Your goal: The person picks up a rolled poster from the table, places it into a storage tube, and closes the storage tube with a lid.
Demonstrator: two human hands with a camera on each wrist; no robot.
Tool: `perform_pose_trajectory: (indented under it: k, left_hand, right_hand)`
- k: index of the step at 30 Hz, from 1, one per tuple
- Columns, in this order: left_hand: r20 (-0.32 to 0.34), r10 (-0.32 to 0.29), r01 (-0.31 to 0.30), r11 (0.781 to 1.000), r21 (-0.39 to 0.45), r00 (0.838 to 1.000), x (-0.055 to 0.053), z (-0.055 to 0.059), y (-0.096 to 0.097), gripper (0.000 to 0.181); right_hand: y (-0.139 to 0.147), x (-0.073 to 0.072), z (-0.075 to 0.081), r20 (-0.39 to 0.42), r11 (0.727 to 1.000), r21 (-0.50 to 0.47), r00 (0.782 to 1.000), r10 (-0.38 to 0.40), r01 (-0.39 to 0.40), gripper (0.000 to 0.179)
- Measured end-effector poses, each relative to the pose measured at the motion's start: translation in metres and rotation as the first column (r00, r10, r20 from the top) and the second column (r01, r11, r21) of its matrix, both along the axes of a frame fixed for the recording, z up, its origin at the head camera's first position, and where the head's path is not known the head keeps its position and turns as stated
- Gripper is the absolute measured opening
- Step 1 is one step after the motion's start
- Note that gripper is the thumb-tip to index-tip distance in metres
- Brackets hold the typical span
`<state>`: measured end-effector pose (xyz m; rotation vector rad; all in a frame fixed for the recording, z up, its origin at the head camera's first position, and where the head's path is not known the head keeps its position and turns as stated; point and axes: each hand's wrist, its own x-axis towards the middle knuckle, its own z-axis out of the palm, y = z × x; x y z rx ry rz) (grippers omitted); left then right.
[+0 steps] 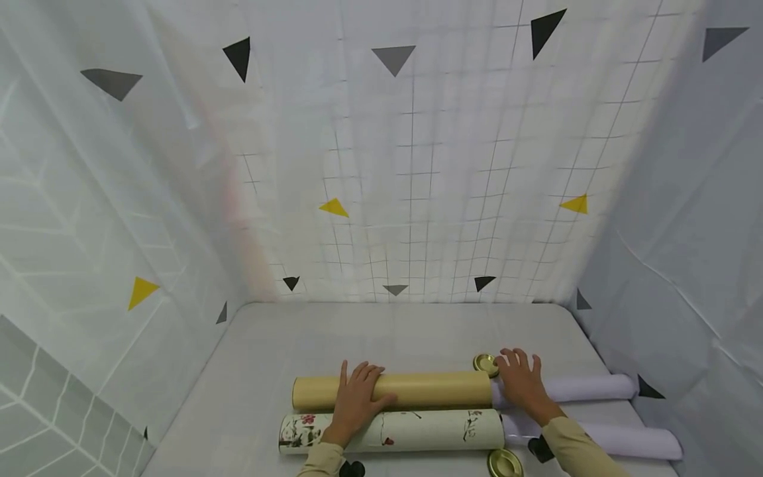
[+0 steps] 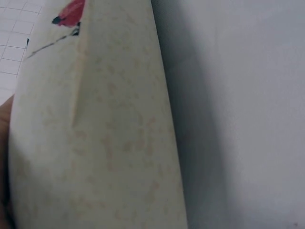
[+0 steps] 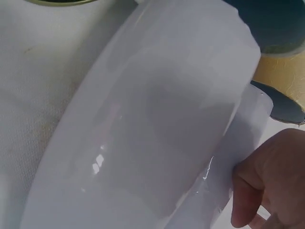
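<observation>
A plain yellow tube (image 1: pixel 441 389) lies crosswise behind a cream tube (image 1: pixel 441 432) printed with flowers and writing. My left hand (image 1: pixel 356 405) reaches over the printed tube and rests its spread fingers on the yellow one. Beyond the tubes' right ends lie two pale lavender rolls, the rear one (image 1: pixel 587 388) and the front one (image 1: pixel 634 442). My right hand (image 1: pixel 524 384) is over the rear roll near the yellow tube's end, fingers loosely bent, nearest a gold lid (image 1: pixel 485 364). In the right wrist view its thumb (image 3: pixel 245 205) is beside the rear roll; its fingertips are mostly hidden.
A second gold lid (image 1: pixel 505 464) lies at the front, below the printed tube's right end. White sheeting with triangles and grid lines (image 1: pixel 411 199) rises behind the pale table (image 1: pixel 357 331), and more sheeting hangs at both sides.
</observation>
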<state>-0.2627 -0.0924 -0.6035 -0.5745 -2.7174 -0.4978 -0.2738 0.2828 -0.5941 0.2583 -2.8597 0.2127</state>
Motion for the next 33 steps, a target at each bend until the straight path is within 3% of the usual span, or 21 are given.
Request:
perform_pose_trajectory:
  k: [7, 12, 18, 26, 33]
  left_hand:
    - [0.002, 0.009, -0.009, 1.0, 0.019, 1.0, 0.002, -0.001, 0.0, 0.061]
    - [-0.005, 0.023, -0.023, 1.0, -0.001, 1.0, 0.0, -0.004, -0.002, 0.064]
    - [-0.019, 0.025, -0.025, 0.999, -0.03, 1.0, -0.003, -0.006, -0.004, 0.068]
    - [0.001, 0.005, -0.005, 1.0, -0.026, 1.0, -0.004, -0.005, -0.003, 0.07]
    - [-0.005, 0.013, -0.013, 0.999, -0.033, 1.0, -0.003, -0.005, -0.001, 0.069]
  right_hand:
    - [-0.001, 0.005, 0.001, 0.09, 1.0, 0.028, 0.996, -0.002, -0.001, 0.011]
    - [0.002, 0.006, -0.004, 0.097, 0.999, 0.022, 0.995, 0.024, -0.027, 0.012]
    - [0.006, 0.001, -0.012, 0.105, 0.998, 0.037, 0.994, 0.045, -0.049, 0.021]
    - [0.009, 0.002, -0.015, 0.111, 0.999, 0.025, 0.993, 0.039, -0.042, 0.054]
    - [0.008, 0.005, -0.018, 0.084, 0.999, 0.027, 0.996, 0.025, -0.027, 0.059]
